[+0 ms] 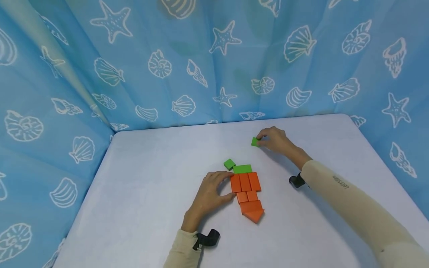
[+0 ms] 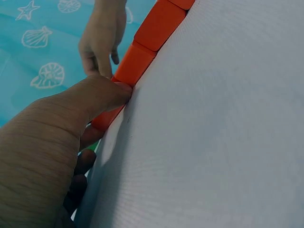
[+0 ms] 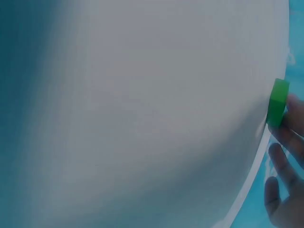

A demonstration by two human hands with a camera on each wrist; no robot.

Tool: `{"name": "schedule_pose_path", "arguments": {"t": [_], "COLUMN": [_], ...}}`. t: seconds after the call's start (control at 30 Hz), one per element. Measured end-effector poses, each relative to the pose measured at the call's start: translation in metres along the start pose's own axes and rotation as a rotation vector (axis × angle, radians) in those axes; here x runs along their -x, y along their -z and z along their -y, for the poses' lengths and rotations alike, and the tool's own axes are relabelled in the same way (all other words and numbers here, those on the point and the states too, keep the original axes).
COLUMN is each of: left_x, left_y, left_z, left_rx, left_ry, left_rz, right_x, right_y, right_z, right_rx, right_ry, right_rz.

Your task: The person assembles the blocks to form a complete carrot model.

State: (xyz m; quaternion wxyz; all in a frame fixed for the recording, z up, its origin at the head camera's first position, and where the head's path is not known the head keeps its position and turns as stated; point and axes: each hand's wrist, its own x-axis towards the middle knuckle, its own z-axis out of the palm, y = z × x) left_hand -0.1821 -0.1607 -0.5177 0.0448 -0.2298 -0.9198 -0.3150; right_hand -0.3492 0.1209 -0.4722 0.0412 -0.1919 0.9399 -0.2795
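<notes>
In the head view, my right hand (image 1: 275, 140) pinches a small green block (image 1: 254, 142) between thumb and fingers, over the far right part of the table. The same green block (image 3: 277, 102) shows at the right edge of the right wrist view. My left hand (image 1: 209, 191) has its thumb and index finger at the two ends of the leftmost tall orange block (image 1: 235, 183). That block stands in a row of three, with two small orange blocks (image 1: 247, 196), a wide orange block (image 1: 252, 206) and an orange triangle (image 1: 254, 216) below.
A green rectangular block (image 1: 242, 169) lies along the top of the orange row. Just left of it sits another small green block (image 1: 229, 164), turned at an angle. The white table (image 1: 151, 193) meets a blue curtain (image 1: 201, 44) with shell and starfish prints at its back and sides.
</notes>
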Motion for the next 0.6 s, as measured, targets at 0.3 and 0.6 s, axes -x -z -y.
{"name": "schedule_pose_path", "arguments": {"t": [0.3, 0.6], "left_x": [-0.002, 0.0], "left_y": [0.01, 0.009], "left_z": [0.006, 0.01], "left_rx": [-0.003, 0.009], "left_ry": [0.008, 0.031], "left_rz": [-0.01, 0.002], "right_x": [0.028, 0.04], "right_y": [-0.016, -0.029], "right_z": [0.027, 0.036], "right_rx": [-0.051, -0.029], "right_ry": [0.03, 0.07], "right_rz": [-0.001, -0.005]}}
